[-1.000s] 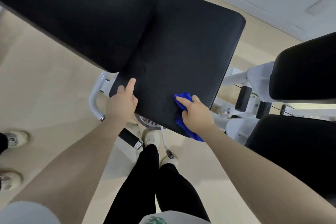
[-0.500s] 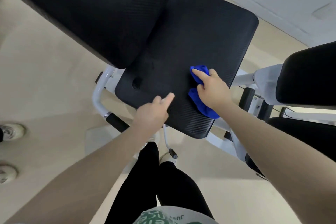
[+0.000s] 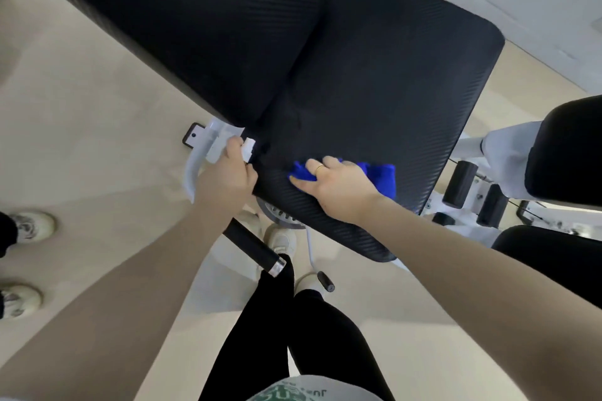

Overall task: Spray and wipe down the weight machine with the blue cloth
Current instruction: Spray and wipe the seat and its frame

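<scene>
mid-wipe on the weight machine: right hand (image 3: 338, 185) spread flat on the blue cloth (image 3: 381, 177), pressing it onto the near edge of the seat pad (image 3: 384, 101). left hand (image 3: 228, 172) curled round a small white spray bottle (image 3: 248, 148) at the pad's corner. next up, probably sweeping the cloth farther across the pad toward the backrest (image 3: 195, 26), keeping it flat.

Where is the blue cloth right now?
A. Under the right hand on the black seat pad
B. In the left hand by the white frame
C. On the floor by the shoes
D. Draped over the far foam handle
A: the right hand lies flat on the cloth, pressing it onto the seat pad near its front edge, while the left hand is at the pad's side holding something white.
</scene>
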Motion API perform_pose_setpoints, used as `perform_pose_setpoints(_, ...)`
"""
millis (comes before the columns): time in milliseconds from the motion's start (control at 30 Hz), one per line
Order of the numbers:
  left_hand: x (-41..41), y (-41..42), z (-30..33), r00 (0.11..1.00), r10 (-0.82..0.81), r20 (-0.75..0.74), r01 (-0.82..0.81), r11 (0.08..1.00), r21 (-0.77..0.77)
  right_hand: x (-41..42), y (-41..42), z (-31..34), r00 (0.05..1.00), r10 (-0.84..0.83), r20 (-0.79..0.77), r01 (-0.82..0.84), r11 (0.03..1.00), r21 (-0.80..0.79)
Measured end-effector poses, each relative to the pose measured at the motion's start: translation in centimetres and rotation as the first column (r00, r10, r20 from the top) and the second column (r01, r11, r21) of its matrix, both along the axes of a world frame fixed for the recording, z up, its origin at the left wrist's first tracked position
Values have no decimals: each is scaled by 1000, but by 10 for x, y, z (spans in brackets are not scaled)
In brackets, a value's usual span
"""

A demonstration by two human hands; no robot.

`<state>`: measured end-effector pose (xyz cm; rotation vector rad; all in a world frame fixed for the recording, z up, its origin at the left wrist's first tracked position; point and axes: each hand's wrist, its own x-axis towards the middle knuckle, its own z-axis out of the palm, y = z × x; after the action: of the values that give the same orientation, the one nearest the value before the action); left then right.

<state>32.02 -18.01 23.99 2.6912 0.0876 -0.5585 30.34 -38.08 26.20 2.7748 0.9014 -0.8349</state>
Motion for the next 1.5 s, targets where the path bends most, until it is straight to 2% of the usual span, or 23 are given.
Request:
perform_pose_setpoints(33, 2, 5, -4, 999, 28, 21, -28, 1000, -10, 9, 0, -2, 999, 22, 42, -22, 1000, -16)
perform_pose_setpoints(67, 4, 8, -10, 999, 40, 30, -40, 999, -16, 22, 0, -4, 995, -27, 96, 30, 999, -32)
perform_pose_setpoints(133, 7, 10, -15, 999, 33, 14, -32, 999, -27, 53, -3, -5, 934, -310, 178, 318, 948, -14)
perform_pose_setpoints(200, 9, 13, -22, 999, 41, 12, -40, 998, -51, 83, 1, -10, 789, -599, 139, 599, 799, 42)
perform_pose_setpoints(233, 8, 13, -23, 999, 35, 32, -33, 997, -70, 91, 6, -11, 744, -659, 113, 658, 751, 50)
perform_pose_setpoints(267, 7, 15, -23, 999, 40, 35, -37, 996, -85, 93, 18, -12, 738, -670, 80, 669, 742, 45)
perform_pose_setpoints(333, 4, 19, -22, 997, 71, 16, -68, 987, -147, 80, 50, -12, 820, -573, 16, 570, 818, 71)
perform_pose_setpoints(400, 1, 20, -16, 997, 83, -7, -83, 974, -212, 55, 73, -16, 939, -343, -7, 343, 936, 79)
perform_pose_setpoints(467, 3, 23, -14, 996, 93, -19, -95, 960, -264, 62, 70, -19, 975, -223, -11, 223, 970, 92)
perform_pose_setpoints(533, 6, 29, -14, 996, 88, -21, -90, 956, -280, 89, 53, -19, 951, -306, 37, 304, 952, 39)
perform_pose_setpoints(633, 5, 31, -17, 991, 133, -17, -131, 937, -324, 116, 38, -20, 772, -625, 112, 627, 779, 24)
perform_pose_setpoints(700, 2, 31, -19, 985, 170, -34, -170, 912, -372, 107, 54, -20, 768, -635, 80, 633, 772, 50)
perform_pose_setpoints(833, -2, 36, -21, 953, 300, -31, -282, 849, -447, 65, 86, -15, 883, -470, -8, 467, 877, 113)
perform_pose_setpoints(933, 1, 40, -18, 928, 372, -36, -347, 823, -449, 42, 103, -14, 984, -171, -49, 175, 981, 84)
perform_pose_setpoints(1033, 5, 41, -11, 935, 354, -18, -325, 838, -439, 55, 99, -10, 995, 45, -90, -38, 997, 74)
perform_pose_setpoints(1100, 6, 39, -8, 947, 321, 4, -290, 859, -423, 70, 85, -9, 999, -30, -32, 31, 999, 20)
perform_pose_setpoints(1167, 4, 37, -10, 949, 315, 11, -282, 865, -415, 74, 78, -9, 969, -244, 33, 245, 969, -18)
perform_pose_setpoints(1200, 2, 37, -11, 947, 320, 15, -287, 866, -409, 70, 82, -9, 954, -299, 27, 300, 954, -5)
perform_pose_setpoints(1267, -3, 39, -16, 945, 326, 22, -290, 869, -401, 54, 100, -11, 963, -261, -64, 263, 964, 37)
perform_pose_setpoints(1333, -7, 42, -17, 947, 320, 12, -292, 878, -379, 32, 117, -10, 981, -103, -165, 115, 991, 65)
perform_pose_setpoints(1400, -10, 43, -14, 953, 304, 0, -284, 889, -359, 15, 118, -11, 978, -12, -207, 31, 995, 90)
perform_pose_setpoints(1500, -12, 37, -7, 974, 224, -20, -218, 921, -323, 19, 79, -7, 984, -97, -148, 106, 993, 53)
